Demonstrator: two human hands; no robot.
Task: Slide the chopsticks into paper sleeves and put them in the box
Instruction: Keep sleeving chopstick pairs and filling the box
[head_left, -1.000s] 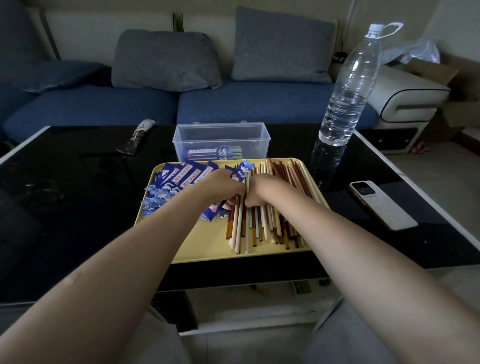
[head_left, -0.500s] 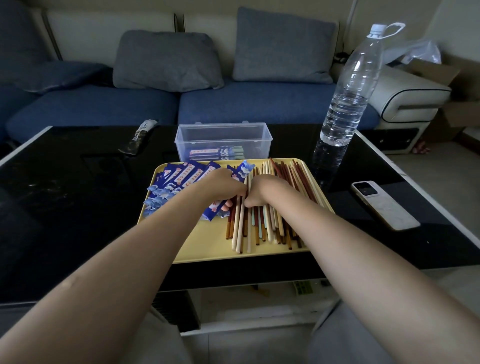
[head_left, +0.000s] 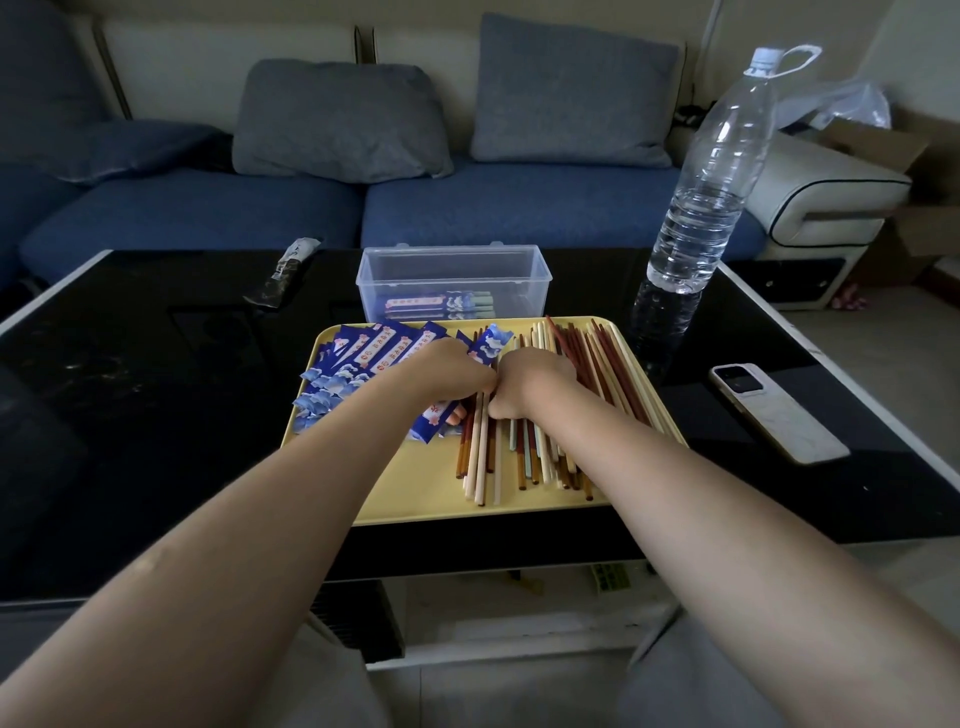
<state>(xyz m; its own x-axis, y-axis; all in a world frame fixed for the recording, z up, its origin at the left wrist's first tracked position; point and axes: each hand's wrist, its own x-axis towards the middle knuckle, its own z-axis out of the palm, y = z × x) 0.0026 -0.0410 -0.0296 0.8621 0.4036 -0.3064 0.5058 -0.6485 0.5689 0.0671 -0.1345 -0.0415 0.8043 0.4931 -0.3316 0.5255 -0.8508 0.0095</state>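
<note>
Nearest the viewer, the loose chopsticks (head_left: 524, 457) are lying in a crowded fan on the near right part of the yellow tray (head_left: 415, 499), ends overlapping, so any pair pulled out carelessly is likely dragging its neighbours toward the tray's near lip. Just beyond, the two hands are meeting knuckle to knuckle over the tray's middle: the left hand (head_left: 447, 374) is curling its fingers around a blue paper sleeve (head_left: 488, 340), whose far end is sticking up past the knuckles, and the right hand (head_left: 530, 382) is closing on pale chopsticks, though the fingertips are hidden and the exact pinch cannot be told. The risk here, as a judgement, is the tips missing or snagging the sleeve mouth and crumpling or tearing the thin paper, or only one stick entering. To the left, the pile of empty sleeves (head_left: 358, 364) is lying close under the left wrist and could be swept off. Farther back, the clear plastic box (head_left: 453, 280) is sitting on the tabletop (head_left: 156, 389) just past the tray, already holding a few sleeved pairs; the tall water bottle (head_left: 711, 176) at far right could be toppled by a hasty reach.
</note>
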